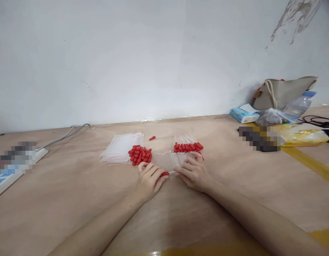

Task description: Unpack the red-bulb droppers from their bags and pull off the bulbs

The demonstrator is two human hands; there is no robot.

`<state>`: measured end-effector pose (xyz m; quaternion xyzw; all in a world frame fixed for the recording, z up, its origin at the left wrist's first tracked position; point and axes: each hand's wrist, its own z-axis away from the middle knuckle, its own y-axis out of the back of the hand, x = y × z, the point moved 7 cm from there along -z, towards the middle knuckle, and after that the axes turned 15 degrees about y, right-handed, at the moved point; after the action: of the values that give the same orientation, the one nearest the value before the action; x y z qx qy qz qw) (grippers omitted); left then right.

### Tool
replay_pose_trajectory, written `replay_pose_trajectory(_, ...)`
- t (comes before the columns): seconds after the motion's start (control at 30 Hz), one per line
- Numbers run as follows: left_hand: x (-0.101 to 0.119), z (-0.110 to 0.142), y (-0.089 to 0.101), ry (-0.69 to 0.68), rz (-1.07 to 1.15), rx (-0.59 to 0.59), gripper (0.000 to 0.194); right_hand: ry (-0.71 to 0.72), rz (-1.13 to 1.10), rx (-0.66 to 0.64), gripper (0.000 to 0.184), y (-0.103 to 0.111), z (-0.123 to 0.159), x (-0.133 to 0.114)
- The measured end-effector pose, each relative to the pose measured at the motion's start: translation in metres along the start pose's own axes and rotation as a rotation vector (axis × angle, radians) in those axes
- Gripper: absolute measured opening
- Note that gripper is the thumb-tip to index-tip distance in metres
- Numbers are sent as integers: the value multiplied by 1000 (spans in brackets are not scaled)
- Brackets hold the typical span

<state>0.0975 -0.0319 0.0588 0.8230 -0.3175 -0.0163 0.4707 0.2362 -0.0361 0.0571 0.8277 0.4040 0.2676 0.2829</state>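
Observation:
My left hand (150,179) pinches a red rubber bulb (164,174) between thumb and fingers. From the bulb a thin clear tube (172,172) runs right into the closed fingers of my right hand (193,173); the bulb sits at the tube's left end. Just behind both hands lies a row of clear tubes (165,160) side by side. A heap of loose red bulbs (139,155) is beyond my left hand. Beyond my right hand, several tubes with red bulbs on their near ends (188,147) lie in a row.
A stack of clear plastic bags (121,145) lies behind the heap, and a single red bulb (152,138) rests apart. A power strip (20,172) is at the left. On the right are a tissue pack (244,114), a grey bag (289,93) and a yellow packet (300,137).

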Motion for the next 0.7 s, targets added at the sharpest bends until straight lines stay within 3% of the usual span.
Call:
replay_pose_trajectory(0.6,-4,5,0,-17,65,-77,17,208,98,79,26,16,9,-15)
replay_pose_trajectory(0.7,-18,4,6,46,83,-47,16,122,139,107,23,25,15,2)
